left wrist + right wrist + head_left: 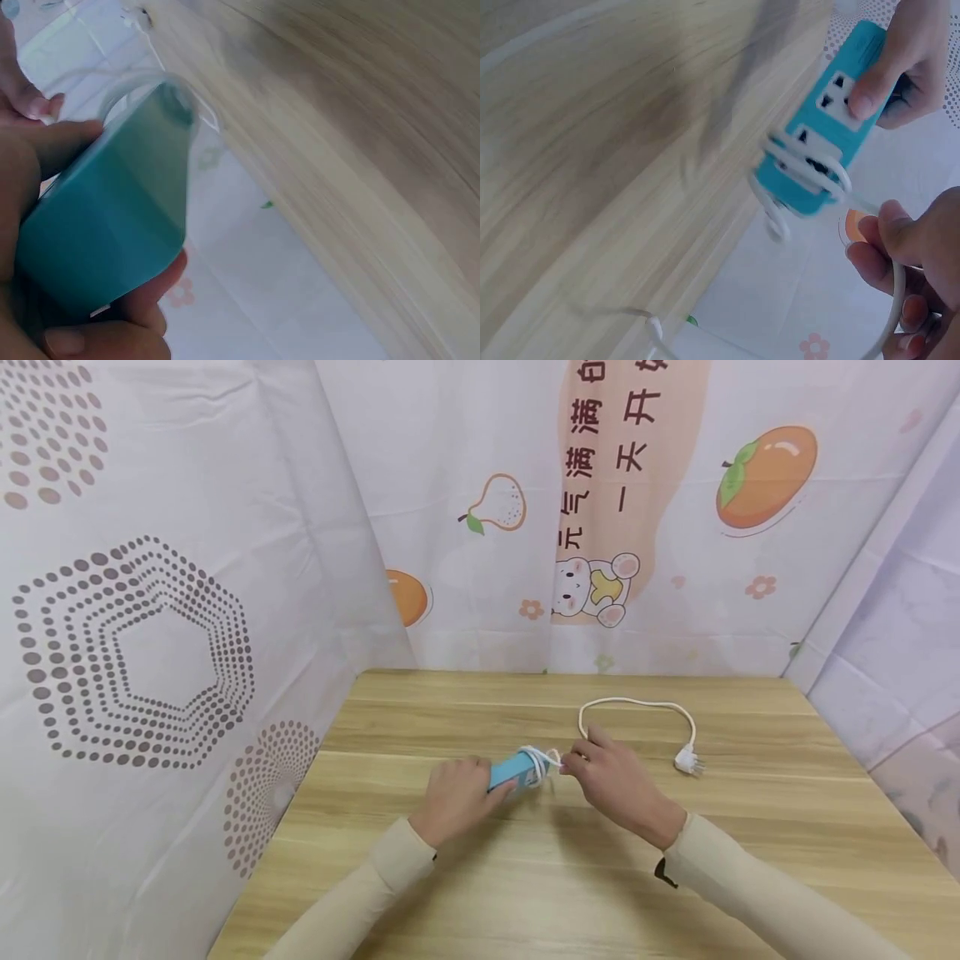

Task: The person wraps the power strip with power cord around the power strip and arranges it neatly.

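My left hand [459, 795] grips a blue power strip [821, 124] by one end, thumb lying across its socket face. White cord [810, 166] is looped round the other end of the strip. Beside that end, my right hand [618, 781] pinches the cord between thumb and fingers, as the right wrist view shows. From the right hand the cord [637, 700] curves over the table to a white plug [687, 760] with metal prongs. In the left wrist view the strip's plain blue back [112, 217] faces the camera, and its sockets are hidden there.
Both hands are above a wood-grain table [480, 893]. A patterned white curtain [465, 435] hangs behind the table's far edge, and a dotted one [165, 810] hangs along the left side. Pale sheeting [900, 635] covers the right side.
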Demonstrator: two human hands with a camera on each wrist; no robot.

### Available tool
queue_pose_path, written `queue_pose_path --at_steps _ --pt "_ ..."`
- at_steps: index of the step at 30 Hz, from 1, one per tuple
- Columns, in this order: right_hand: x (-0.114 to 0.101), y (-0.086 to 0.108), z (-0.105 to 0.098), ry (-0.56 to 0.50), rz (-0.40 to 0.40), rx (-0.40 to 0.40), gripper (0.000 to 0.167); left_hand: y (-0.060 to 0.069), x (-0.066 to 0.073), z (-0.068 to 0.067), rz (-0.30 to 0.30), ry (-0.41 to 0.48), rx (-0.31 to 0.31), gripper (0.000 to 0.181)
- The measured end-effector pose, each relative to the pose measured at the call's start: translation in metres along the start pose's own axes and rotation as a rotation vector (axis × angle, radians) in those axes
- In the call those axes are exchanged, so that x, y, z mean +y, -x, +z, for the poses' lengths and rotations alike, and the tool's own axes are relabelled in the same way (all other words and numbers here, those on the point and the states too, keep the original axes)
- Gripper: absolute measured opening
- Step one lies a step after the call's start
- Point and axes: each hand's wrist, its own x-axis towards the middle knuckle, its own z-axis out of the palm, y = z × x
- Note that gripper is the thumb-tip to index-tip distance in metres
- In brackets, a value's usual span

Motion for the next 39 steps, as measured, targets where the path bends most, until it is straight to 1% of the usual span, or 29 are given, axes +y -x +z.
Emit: queue_pose_path --at_steps 3,6,11,15,18,23,27,32,36,39 --pt "-0.001 0.001 0.000 -0.019 0.022 -0.013 0.010 -0.002 -0.004 0.003 -0.038 0.010 0.030 0.052" --pt "-0.003 0.001 0.001 -0.043 0.045 -0.015 0.010 -0.005 -0.006 0.004 -0.081 0.058 0.036 0.053" --pt "-0.004 0.001 0.002 -0.103 0.066 0.011 0.010 -0.008 -0.007 0.001 -0.142 0.166 0.064 0.053" --pt "-0.007 0.003 0.004 -0.167 0.081 0.020 0.009 -0.010 -0.008 -0.002 -0.169 0.256 0.100 0.052" --pt "-0.011 0.006 0.007 -0.203 0.101 0.022 0.008 -0.011 -0.009 -0.005 -0.203 0.333 0.101 0.050" --pt "-0.016 0.011 0.013 -0.234 0.109 0.040 0.008 -0.010 -0.010 -0.010 -0.270 0.519 0.062 0.048" --pt "-0.016 0.013 0.017 -0.253 0.112 0.049 0.009 -0.011 -0.010 -0.014 -0.268 0.656 0.037 0.047" --pt "-0.014 0.016 0.017 -0.295 0.148 0.006 0.006 -0.010 -0.011 -0.018 -0.275 0.785 -0.007 0.049" --pt "-0.013 0.019 0.018 -0.315 0.161 -0.007 0.008 -0.007 -0.015 -0.018 -0.283 0.931 -0.065 0.048" --pt "-0.013 0.020 0.018 -0.310 0.156 -0.012 0.011 -0.005 -0.019 -0.018 -0.311 1.057 -0.130 0.045"
